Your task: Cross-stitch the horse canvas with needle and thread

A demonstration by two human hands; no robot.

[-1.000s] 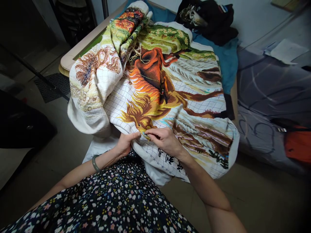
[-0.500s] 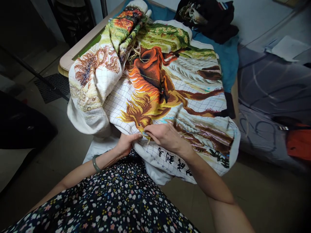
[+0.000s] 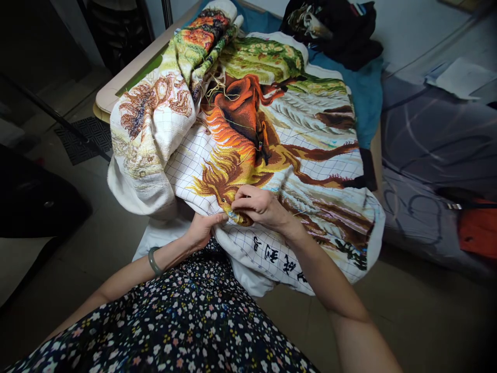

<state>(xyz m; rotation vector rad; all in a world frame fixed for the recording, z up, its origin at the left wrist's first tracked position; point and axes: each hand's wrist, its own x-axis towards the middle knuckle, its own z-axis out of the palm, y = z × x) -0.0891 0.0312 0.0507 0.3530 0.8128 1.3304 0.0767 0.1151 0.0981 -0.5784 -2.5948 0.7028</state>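
A large cross-stitch cloth [image 3: 186, 153] with a stitched orange and yellow horse spreads over the table and down toward my lap. My left hand [image 3: 202, 228] grips its near edge, thumb on top beside the horse's muzzle, fingers hidden underneath. Just above the horse's head, my right hand [image 3: 258, 207] is closed in a pinch, its fingertips close to the stitches. Whatever the pinch holds is too small to make out. Black written characters [image 3: 274, 254] show on the white gridded margin below my right hand.
The cloth's rolled part [image 3: 143, 140] hangs over the left of the pale table [image 3: 111, 96]. A black bundle [image 3: 337, 31] lies at the back on a teal cloth [image 3: 367, 109]. An orange item [image 3: 477, 228] sits far right.
My right hand has lifted slightly and shifted, uncovering more of the horse's muzzle. My left hand keeps its hold in the same place.
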